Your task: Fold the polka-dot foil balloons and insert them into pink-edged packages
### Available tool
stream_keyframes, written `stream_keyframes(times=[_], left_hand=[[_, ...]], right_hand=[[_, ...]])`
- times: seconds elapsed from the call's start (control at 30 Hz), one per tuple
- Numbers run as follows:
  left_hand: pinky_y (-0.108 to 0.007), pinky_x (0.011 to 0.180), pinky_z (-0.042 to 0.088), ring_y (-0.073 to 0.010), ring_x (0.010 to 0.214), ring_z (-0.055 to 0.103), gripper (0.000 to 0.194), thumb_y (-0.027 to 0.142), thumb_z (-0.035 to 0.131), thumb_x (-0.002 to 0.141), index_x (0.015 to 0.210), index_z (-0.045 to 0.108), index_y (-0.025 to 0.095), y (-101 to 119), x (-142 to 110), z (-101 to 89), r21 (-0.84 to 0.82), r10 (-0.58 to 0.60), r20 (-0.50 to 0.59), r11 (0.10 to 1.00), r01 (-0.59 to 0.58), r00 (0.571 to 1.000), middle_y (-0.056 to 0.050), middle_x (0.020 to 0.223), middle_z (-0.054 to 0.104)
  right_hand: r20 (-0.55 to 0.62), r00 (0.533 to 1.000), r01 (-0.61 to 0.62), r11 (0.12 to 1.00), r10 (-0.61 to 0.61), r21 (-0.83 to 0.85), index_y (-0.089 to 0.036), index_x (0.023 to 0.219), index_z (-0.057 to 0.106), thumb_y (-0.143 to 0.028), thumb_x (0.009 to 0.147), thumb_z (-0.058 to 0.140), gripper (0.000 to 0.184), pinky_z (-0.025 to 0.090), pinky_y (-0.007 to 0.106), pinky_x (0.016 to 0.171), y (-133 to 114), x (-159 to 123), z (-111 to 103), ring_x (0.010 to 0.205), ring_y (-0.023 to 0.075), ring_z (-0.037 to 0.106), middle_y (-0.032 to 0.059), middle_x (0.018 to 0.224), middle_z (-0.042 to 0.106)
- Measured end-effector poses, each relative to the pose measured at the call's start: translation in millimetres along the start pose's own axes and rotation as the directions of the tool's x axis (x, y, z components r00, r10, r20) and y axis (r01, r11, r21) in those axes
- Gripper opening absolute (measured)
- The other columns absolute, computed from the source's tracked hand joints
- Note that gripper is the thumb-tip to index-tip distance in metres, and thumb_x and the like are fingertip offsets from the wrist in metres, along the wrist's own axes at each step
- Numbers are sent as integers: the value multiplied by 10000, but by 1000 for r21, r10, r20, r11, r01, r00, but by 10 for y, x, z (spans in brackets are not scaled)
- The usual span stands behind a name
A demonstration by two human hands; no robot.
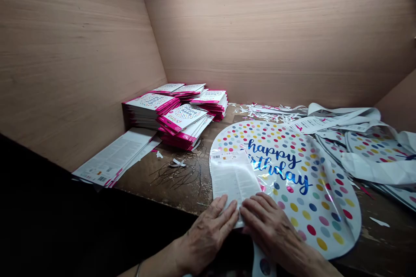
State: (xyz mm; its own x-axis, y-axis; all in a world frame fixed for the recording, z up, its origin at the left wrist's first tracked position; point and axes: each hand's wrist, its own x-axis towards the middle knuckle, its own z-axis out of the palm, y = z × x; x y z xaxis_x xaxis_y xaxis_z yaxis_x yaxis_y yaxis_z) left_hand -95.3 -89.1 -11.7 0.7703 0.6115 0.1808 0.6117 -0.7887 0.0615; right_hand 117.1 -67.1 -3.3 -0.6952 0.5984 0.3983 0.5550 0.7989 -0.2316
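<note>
The left hand [206,236] and right hand [271,229] lie spread side by side, pressing a printed white sheet [232,179] flat against a polka-dot foil balloon [312,207] on the wooden bench [185,190]. Pink-edged balloon packs [182,117] stand stacked farther off, out of the way.

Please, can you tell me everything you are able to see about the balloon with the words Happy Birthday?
It is a flat, uninflated foil balloon with a rounded outline, glossy white with many coloured dots and shiny blue "Happy Birthday" lettering. It lies on a worn wooden worktable. A printed white paper sheet with a barcode covers its left part, and the right hand rests on it.
</note>
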Motion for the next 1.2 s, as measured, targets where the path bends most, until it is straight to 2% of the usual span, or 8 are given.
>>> stream_keyframes(times=[0.17, 0.3, 0.4, 0.53, 0.83, 0.93, 1.0, 1.2], left_hand=[[-368, 911, 456, -214, 980, 585, 288, 116, 356, 886, 1036, 601, 100, -160, 220, -353, -213, 24, -180, 975, -63, 983, -133, 988, 653], [-236, 688, 484, -133, 685, 596, 179, 210, 497, 861, 833, 654, 129, -278, 669, -826, -543, -281, -356, 839, 47, 891, -45, 718, 651], [-206, 613, 452, -115, 636, 568, 141, 246, 583, 785, 755, 654, 128, -300, 1007, -1183, -744, -494, -300, 657, 124, 816, -5, 671, 622], [-184, 499, 375, -88, 539, 494, 140, 251, 637, 678, 674, 642, 111, -288, 1309, -1486, -881, -558, -132, 445, 161, 819, 17, 590, 566], [-183, 475, 333, -81, 514, 465, 110, 203, 650, 575, 595, 625, 98, -259, 1500, -1312, -931, -563, 74, 257, 260, 823, 18, 541, 540], [-191, 488, 349, -93, 528, 484, 118, 202, 664, 545, 582, 626, 96, -261, 1533, -1230, -932, -549, 132, 214, 292, 825, 14, 542, 548], [-200, 504, 362, -100, 534, 496, 140, 212, 679, 526, 590, 636, 95, -270, 1527, -1207, -936, -512, 185, 169, 310, 839, 12, 536, 551], [-206, 460, 339, -79, 460, 449, 230, 238, 748, 435, 575, 631, 97, -289, 1366, -1187, -916, -464, 362, -16, 401, 808, 21, 500, 545]], right_hand=[[-203, 965, 137, 978, -168, -155, -133, 1032, 580, -55, 854, 389, 272, 474, 407, 808, -26, 39, -170, 868, 223, 582, 97, 900, 648], [-350, 920, 89, 963, -178, -256, -118, 1183, 522, -24, 824, 395, 392, 490, 412, 787, 140, 280, -601, 901, 241, 582, 125, 932, 648], [-322, 944, 7, 981, -70, -192, -153, 1111, 577, -98, 862, 374, 326, 494, 351, 673, 277, 492, -976, 781, 212, 593, 106, 859, 651], [-271, 959, -104, 993, 86, -50, -219, 1036, 617, -156, 854, 392, 296, 483, 315, 673, 394, 641, -1310, 783, 191, 618, 59, 907, 670], [-149, 963, -244, 960, 223, -141, -144, 883, 573, -69, 717, 400, 251, 350, 258, 536, 410, 641, -1095, 597, 149, 518, 73, 773, 606], [-81, 945, -315, 949, 317, 33, -166, 740, 536, -84, 658, 398, 180, 291, 243, 504, 444, 698, -1055, 543, 119, 426, 18, 659, 538], [93, 935, -353, 870, 343, 343, -178, 608, 482, -112, 631, 404, 104, 285, 227, 494, 507, 711, -1091, 529, 105, 386, -23, 564, 455], [468, 864, -503, 245, 187, 829, -146, 729, 651, -200, 678, 591, 96, 337, 210, 542, 680, 491, -1070, 582, 96, 455, -18, 616, 533]])
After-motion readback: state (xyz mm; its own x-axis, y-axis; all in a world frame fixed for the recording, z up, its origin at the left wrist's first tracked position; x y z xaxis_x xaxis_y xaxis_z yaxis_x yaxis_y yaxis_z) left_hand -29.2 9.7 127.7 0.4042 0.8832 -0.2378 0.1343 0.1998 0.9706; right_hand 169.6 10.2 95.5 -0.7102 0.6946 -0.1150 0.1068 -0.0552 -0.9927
